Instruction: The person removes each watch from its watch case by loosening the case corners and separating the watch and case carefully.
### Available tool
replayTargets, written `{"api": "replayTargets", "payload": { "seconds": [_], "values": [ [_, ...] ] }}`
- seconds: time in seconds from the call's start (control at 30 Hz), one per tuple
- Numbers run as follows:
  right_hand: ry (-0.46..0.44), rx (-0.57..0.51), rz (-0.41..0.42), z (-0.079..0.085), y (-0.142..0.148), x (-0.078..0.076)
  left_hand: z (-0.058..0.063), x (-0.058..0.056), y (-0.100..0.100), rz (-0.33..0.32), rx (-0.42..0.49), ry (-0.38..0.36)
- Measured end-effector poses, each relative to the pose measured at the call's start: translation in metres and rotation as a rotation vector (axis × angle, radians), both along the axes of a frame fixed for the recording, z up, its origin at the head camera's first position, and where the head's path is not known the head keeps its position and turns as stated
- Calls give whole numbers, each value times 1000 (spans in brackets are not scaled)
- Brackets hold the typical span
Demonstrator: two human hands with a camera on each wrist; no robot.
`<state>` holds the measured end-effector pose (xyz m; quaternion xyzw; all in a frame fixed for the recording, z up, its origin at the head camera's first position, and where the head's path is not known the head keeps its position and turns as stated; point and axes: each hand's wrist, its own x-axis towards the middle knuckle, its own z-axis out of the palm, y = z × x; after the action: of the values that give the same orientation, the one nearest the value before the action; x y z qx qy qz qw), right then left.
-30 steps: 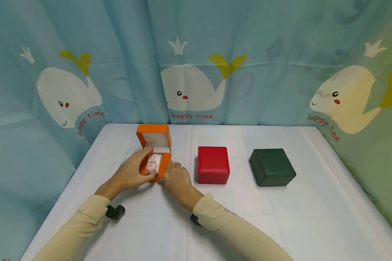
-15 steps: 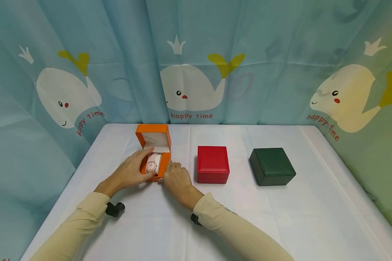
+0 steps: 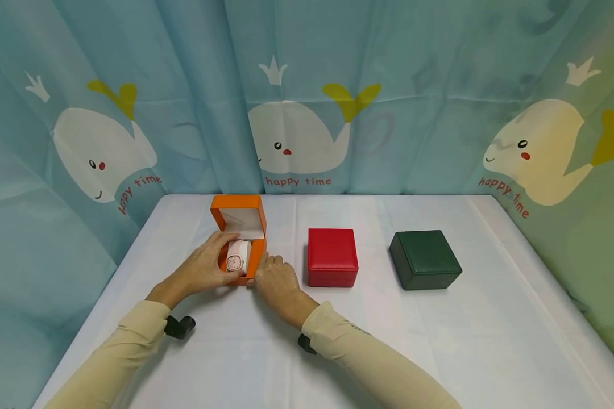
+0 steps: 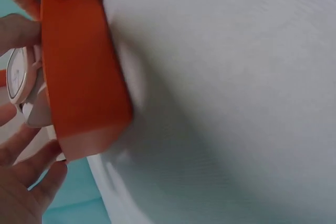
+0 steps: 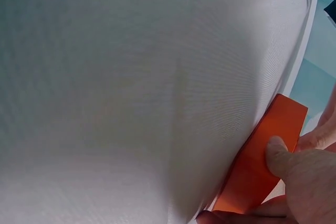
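Observation:
An orange watch box (image 3: pixel 258 258) stands with its lid (image 3: pixel 237 201) raised at the back left of the white table. In it sits a pale pink wristwatch (image 3: pixel 234 262) around a white cushion, its dial facing front left. My left hand (image 3: pixel 207 267) holds the watch and cushion between thumb at the front and fingers at the back. In the left wrist view the dial (image 4: pixel 17 74) stands out past the box's rim. My right hand (image 3: pixel 277 282) grips the box's front right corner; in the right wrist view its thumb (image 5: pixel 277 153) presses the front wall.
A closed red box (image 3: pixel 332 257) stands to the right of my right hand. Farther right is a closed dark green box (image 3: pixel 426 259). Behind the table hangs a blue curtain (image 3: pixel 194 153) printed with whales.
The watch has tilted and shifted slightly within the box, under my left hand. My right hand keeps its grip on the box; the whole view has drifted a little.

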<state>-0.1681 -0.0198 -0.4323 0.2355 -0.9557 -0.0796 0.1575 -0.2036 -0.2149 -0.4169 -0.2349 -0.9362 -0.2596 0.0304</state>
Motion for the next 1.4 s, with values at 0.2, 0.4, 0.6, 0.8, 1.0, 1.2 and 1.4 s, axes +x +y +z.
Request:
{"api": "replayTargets", "payload": {
  "seconds": [0.2, 0.4, 0.6, 0.8, 1.0, 1.2, 1.4],
  "values": [
    [-35, 7, -3, 1, 0, 0, 4, -2, 2, -23, 20, 20],
    [-24, -6, -8, 0, 0, 0, 6, -5, 4, -36, 35, -14],
    [11, -16, -4, -2, 0, 0, 7, -4, 3, -39, 46, -60],
    [9, -35, -3, -2, 0, -1, 7, -5, 2, -66, 56, 4],
    [-14, -23, -2, -1, -1, -2, 8, -3, 2, -117, 97, 126],
    [-34, -24, 0, 4, 0, 0, 12, 2, 6, -120, 120, 244],
    [-239, -116, -1, 7, 6, 0, 16, 4, 6, -126, 161, 282]
  ]
}}
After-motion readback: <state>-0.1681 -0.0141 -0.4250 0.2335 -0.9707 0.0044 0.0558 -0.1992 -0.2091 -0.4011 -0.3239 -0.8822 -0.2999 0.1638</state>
